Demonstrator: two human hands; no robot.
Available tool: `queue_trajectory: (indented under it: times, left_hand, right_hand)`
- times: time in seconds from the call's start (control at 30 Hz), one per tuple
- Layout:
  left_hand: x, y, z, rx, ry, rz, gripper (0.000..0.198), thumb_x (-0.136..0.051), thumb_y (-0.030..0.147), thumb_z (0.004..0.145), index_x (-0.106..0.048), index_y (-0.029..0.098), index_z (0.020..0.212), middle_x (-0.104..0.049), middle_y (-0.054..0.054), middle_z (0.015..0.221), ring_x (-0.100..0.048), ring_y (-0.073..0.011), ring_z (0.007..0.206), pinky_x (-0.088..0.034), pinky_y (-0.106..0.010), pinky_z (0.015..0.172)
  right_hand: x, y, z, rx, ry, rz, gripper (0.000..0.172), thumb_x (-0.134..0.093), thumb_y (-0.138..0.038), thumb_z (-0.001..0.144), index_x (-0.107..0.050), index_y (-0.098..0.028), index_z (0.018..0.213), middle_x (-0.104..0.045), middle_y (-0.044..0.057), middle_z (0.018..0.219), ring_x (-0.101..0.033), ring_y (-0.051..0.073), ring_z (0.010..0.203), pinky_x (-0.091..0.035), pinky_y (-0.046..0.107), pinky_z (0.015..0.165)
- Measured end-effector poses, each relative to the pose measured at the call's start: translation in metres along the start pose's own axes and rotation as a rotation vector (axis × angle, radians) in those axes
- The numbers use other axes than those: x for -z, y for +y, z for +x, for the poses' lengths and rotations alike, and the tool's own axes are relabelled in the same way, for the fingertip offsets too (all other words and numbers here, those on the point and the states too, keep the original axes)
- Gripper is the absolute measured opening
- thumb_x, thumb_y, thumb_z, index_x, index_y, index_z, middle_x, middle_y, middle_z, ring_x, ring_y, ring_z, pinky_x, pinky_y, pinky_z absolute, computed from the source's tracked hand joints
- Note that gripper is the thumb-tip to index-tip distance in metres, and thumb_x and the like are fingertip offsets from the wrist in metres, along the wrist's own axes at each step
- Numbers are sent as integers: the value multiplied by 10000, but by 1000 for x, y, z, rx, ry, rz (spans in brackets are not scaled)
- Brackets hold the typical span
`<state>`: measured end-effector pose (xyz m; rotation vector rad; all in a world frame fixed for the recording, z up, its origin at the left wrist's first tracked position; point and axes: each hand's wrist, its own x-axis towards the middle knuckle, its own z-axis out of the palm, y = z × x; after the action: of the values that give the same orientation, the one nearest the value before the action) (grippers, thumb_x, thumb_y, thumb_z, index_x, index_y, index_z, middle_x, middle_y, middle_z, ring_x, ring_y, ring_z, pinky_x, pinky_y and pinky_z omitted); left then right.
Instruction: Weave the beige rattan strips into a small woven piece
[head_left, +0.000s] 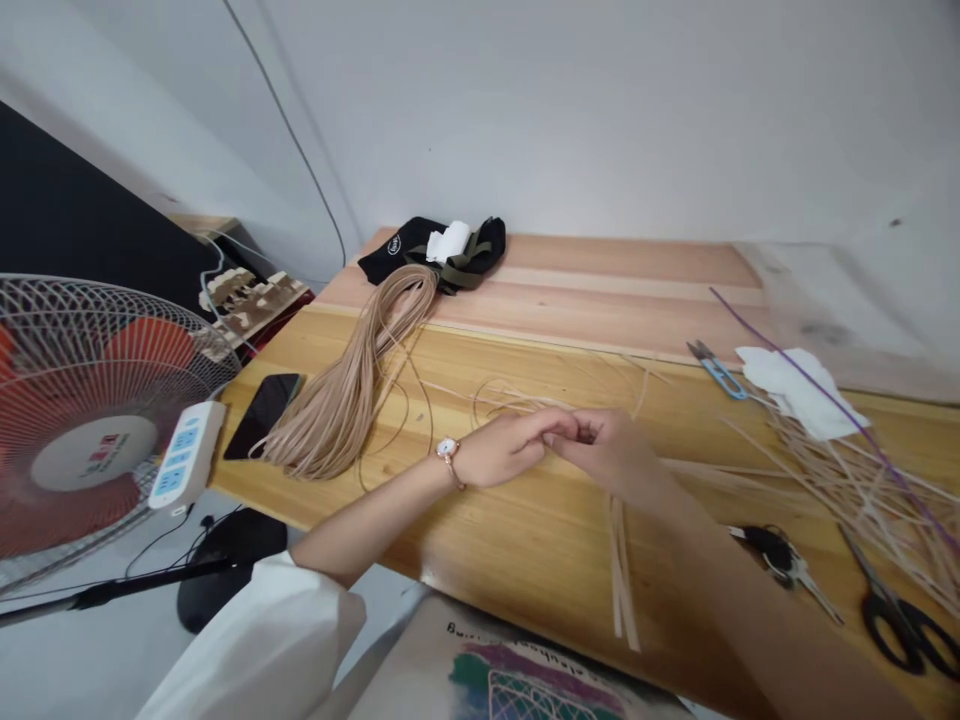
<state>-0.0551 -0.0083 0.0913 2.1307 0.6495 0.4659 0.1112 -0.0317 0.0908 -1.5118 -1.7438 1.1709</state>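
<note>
While both hands [499, 452] hold strands [618, 570], inverted lettering [577, 676] suggests "elephant".

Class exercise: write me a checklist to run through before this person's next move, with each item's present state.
1. Hands together over the table: ok; left hand and right hand meet.
2. Thin strips by the right wrist firmly held: cannot tell; fingers hide the grip.
3. Large bundle on the table: ok, left of the hands.
4. Scissors on the table: ok, at the right.
5. Loose strips tidy: not ok; they lie crisscrossed.
</note>
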Motion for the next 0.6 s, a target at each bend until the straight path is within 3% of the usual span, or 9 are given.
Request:
queue_trajectory:
  times: [0.1,0.23,0.4,0.5,0.6]
  left_hand:
    - [-2,-4,0,57,-5,73,279,-347,64,750,-460,185,975,-602,-45,946,-550,-138,823,-436,-271,780]
    - [-4,-10,0,60,5,109,299,-357,74,757,-448,195,1014,-586,-34,921,-538,-136,801,-414,-267,770]
    - [-4,-8,1,143,108,81,334,-401,138,804,-461,187,1129,-459,55,609,-437,-106,565,-350,-221,596]
    - [-2,-2,4,153,134,79,128,-442,191,818,-567,169,838,-478,40,605,-424,-90,561,-328,-212,583]
    - [-3,2,7,112,96,112,199,-444,197,823,-532,159,648,-497,26,586,-438,-90,576,-330,-212,604]
  right_hand:
    - [-6,2,3,-41,21,-14,280,-543,-423,650,-519,-162,552,-392,-38,498,-336,79,485,-253,227,477]
    - [-8,8,5,-55,57,-15,248,-545,-395,637,-517,-161,562,-414,-41,492,-345,74,480,-247,219,473]
    - [-3,21,2,-77,74,56,235,-554,-381,653,-600,-151,659,-323,-68,453,-251,56,429,-184,211,429]
    - [1,24,-4,-51,66,88,235,-566,-378,669,-611,-148,665,-318,-65,468,-254,55,442,-184,206,430]
    - [5,23,-10,-30,63,86,188,-565,-335,679,-603,-152,661,-331,-64,479,-254,54,452,-188,201,435]
